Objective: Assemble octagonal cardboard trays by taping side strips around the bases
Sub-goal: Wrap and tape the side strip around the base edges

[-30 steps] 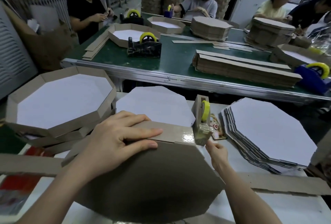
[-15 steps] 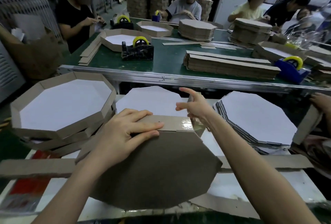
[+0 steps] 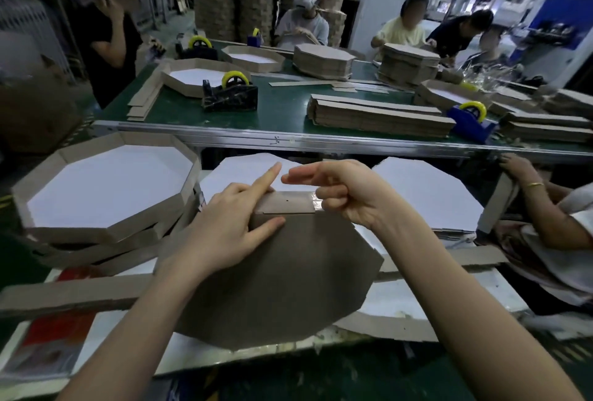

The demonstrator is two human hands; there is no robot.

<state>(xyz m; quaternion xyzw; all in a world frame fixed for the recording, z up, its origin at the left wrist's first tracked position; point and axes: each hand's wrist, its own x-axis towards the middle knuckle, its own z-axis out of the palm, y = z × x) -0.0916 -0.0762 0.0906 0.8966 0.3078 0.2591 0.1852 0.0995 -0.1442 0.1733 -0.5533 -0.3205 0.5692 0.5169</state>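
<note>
**A:** What takes up most of the view?
**B:** A long green table (image 3: 282,112) across the back, with people (image 3: 303,20) seated round it (their faces are blurred). Nearer is a white bench (image 3: 417,304), where the work is.

**A:** What is on the bench?
**B:** At the left, a finished tray (image 3: 106,189), white side up, sits on others like it. In the centre is the base (image 3: 282,278), a brown octagon tilted up toward the viewer. Behind it, to the right, lies a stack (image 3: 426,195) of white octagons.

**A:** And the strip?
**B:** The strip (image 3: 288,203) runs along the base's top edge, touching it.

**A:** The hands?
**B:** The left hand (image 3: 231,227) clamps that edge. Its thumb is flat on the brown face, its fingers curl over the strip, and its forefinger points up. The right hand (image 3: 349,192) is at the strip's right end, thumb and forefinger stretched left and nearly together, the other fingers curled. I cannot tell whether it pinches anything.

**A:** Anything smaller?
**B:** A shiny patch of tape (image 3: 317,205) at the strip's right end, just beside those curled fingers.
</note>
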